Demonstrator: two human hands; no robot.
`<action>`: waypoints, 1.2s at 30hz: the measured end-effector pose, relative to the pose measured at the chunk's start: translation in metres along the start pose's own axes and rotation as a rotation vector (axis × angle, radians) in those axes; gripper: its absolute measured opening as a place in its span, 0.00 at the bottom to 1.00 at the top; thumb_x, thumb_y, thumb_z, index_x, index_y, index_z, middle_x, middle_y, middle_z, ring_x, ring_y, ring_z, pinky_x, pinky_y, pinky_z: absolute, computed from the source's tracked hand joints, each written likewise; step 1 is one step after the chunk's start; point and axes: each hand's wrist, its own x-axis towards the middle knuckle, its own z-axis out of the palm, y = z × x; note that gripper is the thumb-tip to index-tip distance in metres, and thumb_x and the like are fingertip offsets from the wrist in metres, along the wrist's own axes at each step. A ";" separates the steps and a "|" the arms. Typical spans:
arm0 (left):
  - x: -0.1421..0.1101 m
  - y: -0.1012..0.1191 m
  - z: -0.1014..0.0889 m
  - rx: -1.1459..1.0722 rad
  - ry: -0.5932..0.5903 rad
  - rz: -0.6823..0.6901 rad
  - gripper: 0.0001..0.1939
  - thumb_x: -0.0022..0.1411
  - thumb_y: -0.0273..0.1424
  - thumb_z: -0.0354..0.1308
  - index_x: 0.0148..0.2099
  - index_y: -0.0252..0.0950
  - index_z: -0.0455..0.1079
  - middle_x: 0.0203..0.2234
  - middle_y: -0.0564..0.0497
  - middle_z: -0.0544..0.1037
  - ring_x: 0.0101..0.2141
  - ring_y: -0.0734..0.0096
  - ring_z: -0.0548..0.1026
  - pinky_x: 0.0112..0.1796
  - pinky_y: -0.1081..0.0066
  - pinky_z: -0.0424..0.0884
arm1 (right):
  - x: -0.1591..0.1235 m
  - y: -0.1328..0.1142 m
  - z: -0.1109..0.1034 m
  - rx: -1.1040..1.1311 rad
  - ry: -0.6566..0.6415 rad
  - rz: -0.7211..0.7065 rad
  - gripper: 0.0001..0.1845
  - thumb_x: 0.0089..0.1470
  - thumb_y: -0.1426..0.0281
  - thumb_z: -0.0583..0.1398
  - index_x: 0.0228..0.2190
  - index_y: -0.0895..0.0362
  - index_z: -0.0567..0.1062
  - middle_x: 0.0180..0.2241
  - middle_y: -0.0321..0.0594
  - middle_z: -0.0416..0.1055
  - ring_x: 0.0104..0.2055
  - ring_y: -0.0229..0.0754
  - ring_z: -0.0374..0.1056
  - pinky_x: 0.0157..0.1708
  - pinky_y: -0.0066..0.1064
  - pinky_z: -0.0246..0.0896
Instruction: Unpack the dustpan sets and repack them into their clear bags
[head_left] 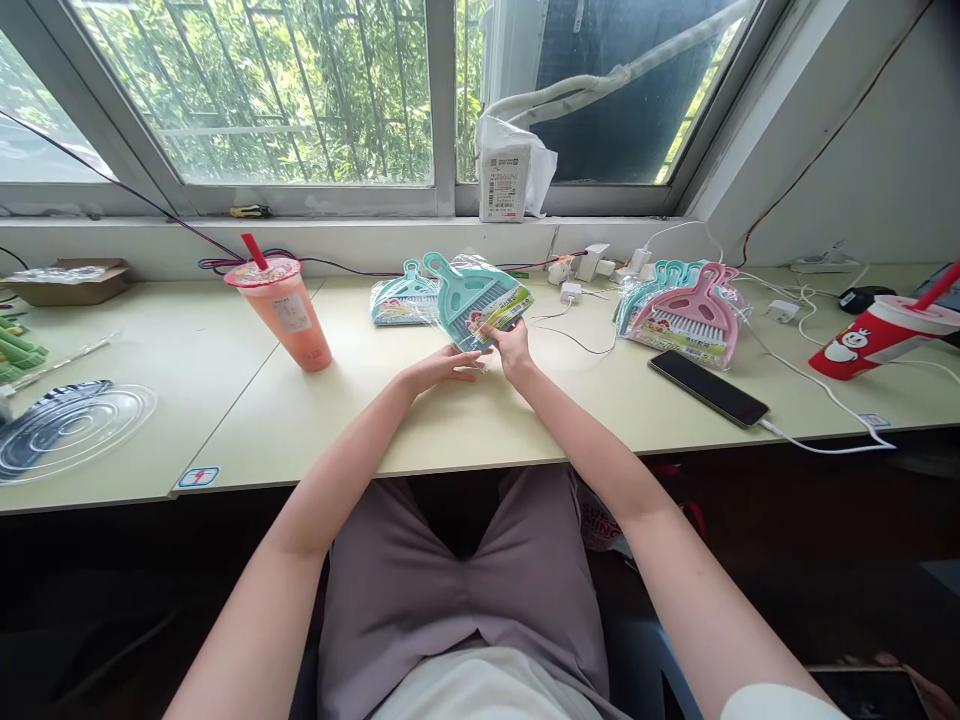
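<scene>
A teal dustpan and brush set [471,298] in a clear wrapper is tilted up above the table in front of me. My right hand [511,350] grips its lower right corner, with the thumb over the printed label. At the bottom edge of the wrapper, my left hand [448,366] pinches the lower left part between thumb and fingers; the exact contact is partly hidden. Just behind, to the left, another wrapped teal set [405,298] lies on the table. Over to the right is a pile of wrapped sets, a pink set [694,312] in front of several teal ones [664,275].
A pink drink cup [281,312] stands left on the table [360,430]. Right are a black phone [709,387] on a white cable, chargers [592,262] and a tilted red cup [862,340]. A coiled clear item [82,430] and cardboard tray [71,282] lie far left.
</scene>
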 end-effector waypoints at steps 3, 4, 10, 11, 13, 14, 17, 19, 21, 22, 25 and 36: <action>0.007 -0.003 -0.003 -0.105 -0.016 -0.003 0.34 0.59 0.52 0.65 0.63 0.45 0.70 0.61 0.42 0.73 0.55 0.48 0.75 0.54 0.51 0.72 | 0.000 -0.001 0.000 0.019 -0.013 0.020 0.31 0.35 0.71 0.72 0.42 0.51 0.66 0.47 0.40 0.76 0.51 0.47 0.75 0.51 0.41 0.75; 0.010 -0.004 -0.005 -0.131 0.021 0.014 0.34 0.59 0.54 0.63 0.63 0.45 0.71 0.59 0.43 0.74 0.56 0.48 0.75 0.54 0.51 0.72 | -0.001 -0.002 0.000 0.029 -0.020 0.021 0.32 0.35 0.72 0.72 0.42 0.51 0.66 0.47 0.40 0.76 0.52 0.47 0.75 0.51 0.41 0.75; 0.017 -0.012 -0.018 -0.160 0.282 0.207 0.32 0.54 0.47 0.71 0.58 0.40 0.73 0.56 0.44 0.77 0.57 0.52 0.74 0.53 0.59 0.72 | -0.005 -0.002 0.006 0.039 -0.091 0.061 0.36 0.31 0.73 0.75 0.42 0.50 0.66 0.48 0.40 0.77 0.54 0.49 0.74 0.54 0.43 0.74; 0.016 -0.013 -0.018 -0.146 0.301 0.212 0.33 0.52 0.45 0.72 0.58 0.40 0.73 0.55 0.44 0.78 0.56 0.52 0.74 0.52 0.59 0.73 | -0.006 -0.001 0.006 0.035 -0.103 0.069 0.37 0.31 0.73 0.75 0.42 0.50 0.65 0.49 0.40 0.77 0.54 0.49 0.74 0.54 0.43 0.74; 0.015 -0.013 -0.016 -0.120 0.325 0.203 0.34 0.49 0.42 0.74 0.57 0.39 0.72 0.52 0.43 0.79 0.53 0.52 0.76 0.49 0.60 0.74 | -0.006 -0.001 0.006 0.030 -0.117 0.075 0.38 0.29 0.72 0.76 0.42 0.51 0.65 0.49 0.41 0.77 0.54 0.50 0.74 0.55 0.45 0.74; 0.014 -0.012 -0.015 -0.112 0.334 0.195 0.35 0.47 0.41 0.75 0.56 0.39 0.72 0.51 0.43 0.79 0.51 0.53 0.77 0.48 0.60 0.74 | -0.006 0.000 0.006 0.028 -0.120 0.074 0.39 0.28 0.71 0.77 0.42 0.51 0.65 0.49 0.41 0.77 0.54 0.50 0.74 0.55 0.45 0.74; 0.013 -0.010 -0.013 -0.108 0.361 0.181 0.34 0.44 0.40 0.76 0.54 0.39 0.72 0.49 0.44 0.80 0.48 0.55 0.78 0.46 0.60 0.75 | -0.005 0.000 0.004 0.021 -0.153 0.060 0.41 0.27 0.70 0.78 0.42 0.51 0.65 0.48 0.41 0.77 0.53 0.51 0.74 0.54 0.46 0.73; 0.014 -0.010 -0.013 -0.109 0.382 0.184 0.35 0.43 0.38 0.76 0.53 0.39 0.71 0.47 0.45 0.81 0.46 0.56 0.79 0.45 0.60 0.75 | -0.005 0.001 0.004 0.019 -0.190 0.046 0.41 0.27 0.70 0.78 0.42 0.51 0.65 0.47 0.41 0.77 0.53 0.52 0.74 0.55 0.47 0.72; 0.015 -0.009 -0.013 -0.114 0.401 0.191 0.36 0.41 0.37 0.76 0.53 0.39 0.70 0.45 0.46 0.81 0.45 0.57 0.79 0.45 0.60 0.75 | -0.004 0.002 0.003 0.016 -0.211 0.035 0.42 0.26 0.69 0.78 0.42 0.50 0.65 0.47 0.41 0.77 0.54 0.52 0.74 0.55 0.47 0.72; 0.016 -0.009 -0.014 -0.116 0.407 0.194 0.36 0.40 0.36 0.76 0.53 0.39 0.70 0.45 0.46 0.81 0.45 0.58 0.79 0.45 0.60 0.75 | -0.004 0.002 0.004 0.015 -0.213 0.033 0.42 0.26 0.69 0.78 0.43 0.51 0.65 0.48 0.41 0.77 0.54 0.52 0.74 0.56 0.47 0.71; 0.017 -0.010 -0.015 -0.121 0.434 0.186 0.37 0.39 0.35 0.76 0.53 0.39 0.69 0.43 0.47 0.81 0.43 0.59 0.79 0.44 0.60 0.75 | -0.004 0.005 0.004 0.011 -0.193 0.047 0.43 0.26 0.69 0.78 0.43 0.51 0.65 0.50 0.43 0.77 0.55 0.53 0.73 0.56 0.47 0.71; 0.012 -0.005 -0.008 -0.130 0.459 0.177 0.32 0.40 0.34 0.74 0.49 0.37 0.70 0.41 0.48 0.80 0.40 0.62 0.78 0.39 0.64 0.75 | -0.003 0.006 0.003 -0.014 -0.202 0.069 0.41 0.30 0.68 0.77 0.45 0.50 0.65 0.51 0.42 0.76 0.57 0.52 0.72 0.56 0.48 0.72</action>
